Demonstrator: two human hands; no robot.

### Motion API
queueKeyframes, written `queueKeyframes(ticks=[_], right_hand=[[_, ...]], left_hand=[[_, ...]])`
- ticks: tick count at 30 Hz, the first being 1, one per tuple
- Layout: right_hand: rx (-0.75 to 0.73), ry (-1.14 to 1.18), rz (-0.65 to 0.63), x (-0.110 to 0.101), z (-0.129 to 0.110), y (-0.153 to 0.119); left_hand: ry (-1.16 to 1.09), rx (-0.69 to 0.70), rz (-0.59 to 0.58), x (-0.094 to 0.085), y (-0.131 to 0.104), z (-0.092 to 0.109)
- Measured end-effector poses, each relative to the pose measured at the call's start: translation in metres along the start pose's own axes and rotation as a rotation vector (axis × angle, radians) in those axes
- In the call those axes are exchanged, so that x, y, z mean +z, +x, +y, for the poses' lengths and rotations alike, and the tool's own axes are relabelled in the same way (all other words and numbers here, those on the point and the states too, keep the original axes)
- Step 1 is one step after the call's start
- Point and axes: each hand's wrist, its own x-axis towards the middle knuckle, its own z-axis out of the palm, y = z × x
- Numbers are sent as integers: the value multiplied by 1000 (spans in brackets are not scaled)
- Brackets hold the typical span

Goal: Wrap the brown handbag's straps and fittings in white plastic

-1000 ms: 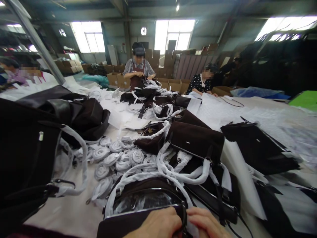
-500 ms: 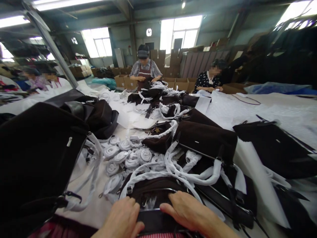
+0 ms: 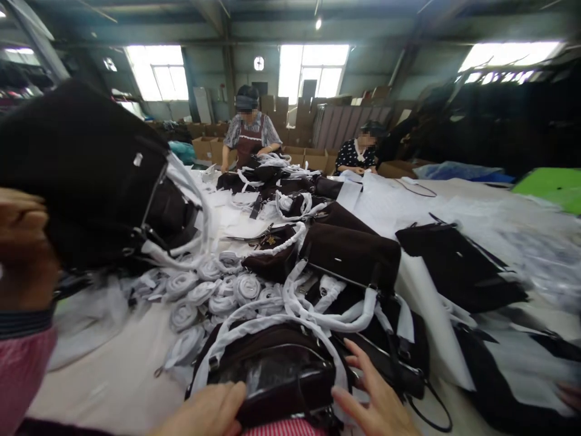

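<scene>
Resting at the near table edge, the dark brown suede handbag with white paper-wrapped handles sits directly in front of the person, its top opening showing crinkled clear plastic stuffing. Left hand lies flat against the bag's near left corner, fingers loosely curled, pressing rather than gripping. Right hand is spread open, fingertips touching the bag's right side beside the handle base; nothing is clasped in it.

Bag looks soft-sided but stuffed, so likely light and holding its shape; suede should give good friction, while the plastic and paper wrap look slippery. Best hold, by my judgement, is both sides of the body or the wrapped handle arch.

A co-worker's hand and striped sleeve at far left lifts a large black bag overhead, crowding that side. Rolled white paper-wrapped straps lie just beyond the bag on the pale table; bare surface to the near left gives the only open room. To the right, more brown bags lie touching, tangled in white handles.

Farther off, a person in an apron and a seated person in a dotted top work before stacked cardboard boxes.
</scene>
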Motion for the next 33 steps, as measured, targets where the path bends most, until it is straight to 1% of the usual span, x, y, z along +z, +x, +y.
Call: queueKeyframes(ticks=[1, 2, 3, 5, 6, 7, 8, 9, 11, 13, 15, 16, 17, 18, 19, 21, 22, 23, 24, 25, 27, 28, 29, 30, 31, 33], right_hand=[[-17, -31, 36, 8, 1, -1], [-49, -65, 79, 15, -1, -2], [-80, -85, 120, 22, -4, -1], [-121, -88, 210, 29, -10, 2], [-135, -83, 239, 31, -13, 4], [-141, -80, 256, 31, -15, 6], [-141, -73, 257, 31, -17, 7], [-135, -55, 251, 30, -18, 9], [-110, 4, 229, 29, -18, 12], [-97, 54, 261, 31, -18, 16], [-143, 37, 376, 37, -16, 22], [-186, -1, 450, 40, -15, 26], [-232, -46, 519, 43, -15, 29], [-270, -87, 571, 46, -14, 34], [-296, -117, 607, 48, -15, 37], [-303, -188, 637, 48, -18, 44], [-299, -236, 642, 48, -20, 47], [-296, -285, 645, 47, -23, 49], [-287, -323, 640, 46, -26, 50], [-271, -337, 620, 46, -28, 50], [-234, -274, 544, 49, -31, 48], [-226, -225, 497, 52, -32, 46], [-232, -185, 448, 55, -32, 44], [-255, -151, 400, 57, -31, 41], [-281, -122, 365, 59, -30, 39], [-293, -75, 363, 56, -28, 36]], left_hand=[[-2, -13, -37, -11, 4, 5], [7, -28, -78, -23, 10, 15], [15, -43, -104, -35, 19, 29], [-3, -70, -96, -51, 41, 62], [-19, -67, -86, -54, 53, 78], [-32, -67, -73, -52, 65, 91], [-29, -74, -79, -47, 76, 101], [-28, -86, -90, -40, 85, 107], [-27, -115, -119, -27, 98, 107], [-48, -130, -113, -21, 101, 96], [-53, -139, -52, -26, 97, 82], [-121, -146, -3, -30, 94, 75], [-274, -160, 34, -34, 91, 69], [-508, -180, 55, -36, 89, 65], [-799, -200, 63, -37, 87, 62], [-1359, -218, 53, -34, 85, 61], [-1534, -212, 41, -30, 85, 62], [-1630, -193, 39, -26, 85, 65], [-1667, -174, 27, -22, 85, 67], [-1671, -157, -14, -19, 85, 70], [-1637, -131, -125, -15, 84, 75], [-1628, -116, -160, -13, 83, 77], [-1638, -101, -170, -12, 84, 78], [-1667, -87, -149, -11, 84, 78], [-1711, -79, -99, -9, 85, 78], [-1817, -98, 25, -4, 88, 75]])
